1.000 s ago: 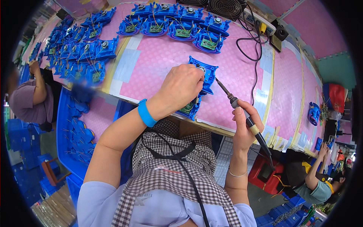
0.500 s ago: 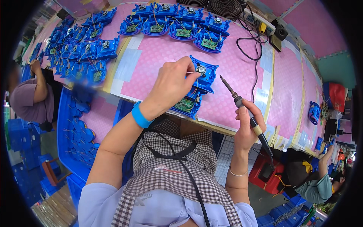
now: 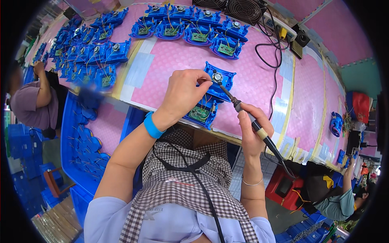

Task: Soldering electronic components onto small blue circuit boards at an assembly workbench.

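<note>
In front of me a blue plastic shell half (image 3: 228, 86) lies on the table, with a small round speaker (image 3: 217, 77) set in it. Just nearer, at the table's edge, sits the other blue half with a green circuit board (image 3: 198, 113); thin wires run between the two. My left hand (image 3: 182, 91) pinches what looks like a thin wire at the speaker's left side. From the right, my right hand (image 3: 253, 125) grips a soldering iron (image 3: 270, 144) by its handle. Its tip reaches the speaker's lower edge, close to my left fingertips; exact contact is too small to see.
Rows of similar blue shells (image 3: 171, 29) fill the far and left table. A fan (image 3: 244, 11), a power strip (image 3: 286, 32) and black cables stand far right. A blue bin (image 3: 67, 152) of parts is at left. Other people sit at both sides.
My right hand has brought the soldering iron left, so its tip moved from beside the shell to the speaker. My left hand keeps its pinch near the speaker.
</note>
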A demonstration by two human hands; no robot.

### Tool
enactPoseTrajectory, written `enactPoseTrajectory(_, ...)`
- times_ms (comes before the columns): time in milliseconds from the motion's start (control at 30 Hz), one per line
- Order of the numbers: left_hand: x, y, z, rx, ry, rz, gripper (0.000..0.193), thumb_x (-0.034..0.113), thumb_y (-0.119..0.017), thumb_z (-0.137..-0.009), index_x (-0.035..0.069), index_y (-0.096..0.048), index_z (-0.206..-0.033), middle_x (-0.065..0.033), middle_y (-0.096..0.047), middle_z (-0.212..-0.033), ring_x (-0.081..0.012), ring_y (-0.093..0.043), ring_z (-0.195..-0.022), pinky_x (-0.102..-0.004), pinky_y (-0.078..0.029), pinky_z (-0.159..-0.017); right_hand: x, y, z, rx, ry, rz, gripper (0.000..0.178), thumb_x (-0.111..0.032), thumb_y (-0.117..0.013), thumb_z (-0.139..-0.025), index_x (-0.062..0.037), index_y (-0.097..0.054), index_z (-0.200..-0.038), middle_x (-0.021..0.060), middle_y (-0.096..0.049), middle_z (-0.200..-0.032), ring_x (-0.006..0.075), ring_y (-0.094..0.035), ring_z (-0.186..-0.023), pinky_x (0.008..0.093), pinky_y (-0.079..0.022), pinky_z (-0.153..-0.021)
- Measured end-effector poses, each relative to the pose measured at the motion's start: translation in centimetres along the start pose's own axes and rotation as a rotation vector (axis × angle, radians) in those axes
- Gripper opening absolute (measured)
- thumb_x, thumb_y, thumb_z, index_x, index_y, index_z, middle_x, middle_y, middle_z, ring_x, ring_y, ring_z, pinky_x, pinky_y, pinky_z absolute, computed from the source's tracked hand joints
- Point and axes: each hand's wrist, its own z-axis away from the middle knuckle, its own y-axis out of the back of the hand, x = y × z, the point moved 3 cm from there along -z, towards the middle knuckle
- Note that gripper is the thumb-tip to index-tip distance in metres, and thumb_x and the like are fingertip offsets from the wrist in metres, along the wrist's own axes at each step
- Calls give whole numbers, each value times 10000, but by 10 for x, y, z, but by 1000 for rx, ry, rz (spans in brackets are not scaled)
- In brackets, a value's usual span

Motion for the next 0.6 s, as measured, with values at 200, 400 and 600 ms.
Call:
enactPoseTrajectory(200, -1, -2, -1, -64, -7, -67, 134, 108, -687, -777, -4, -710, -846, -127, -705, -783, -219, -687, -704, -309, -514, -633, -2, -5, -3, 6, 12, 10, 157, 2, -658, -825, 31, -679, -979, 69, -656, -812, 90, -582, -673, 202, -427, -583)
enactPoseTrajectory(400, 1, -3, -1, -75, -12, -71, 130, 102, -682, -773, -7, -706, -841, -133, -702, -783, -228, -686, -705, -318, -515, -634, -4, -5, -4, 6, 50, 23, 158, 3, -656, -824, 33, -679, -978, 71, -656, -806, 93, -581, -669, 204, -427, -584)
enactPoseTrajectory(600, 0, -4, -1, -56, -52, -82, 112, 103, -663, -770, 9, -699, -820, -137, -684, -752, -266, -667, -677, -357, -509, -627, -4, -9, -5, -6, 58, 30, 155, 9, -648, -829, 39, -676, -978, 74, -657, -804, 95, -584, -670, 210, -433, -584)
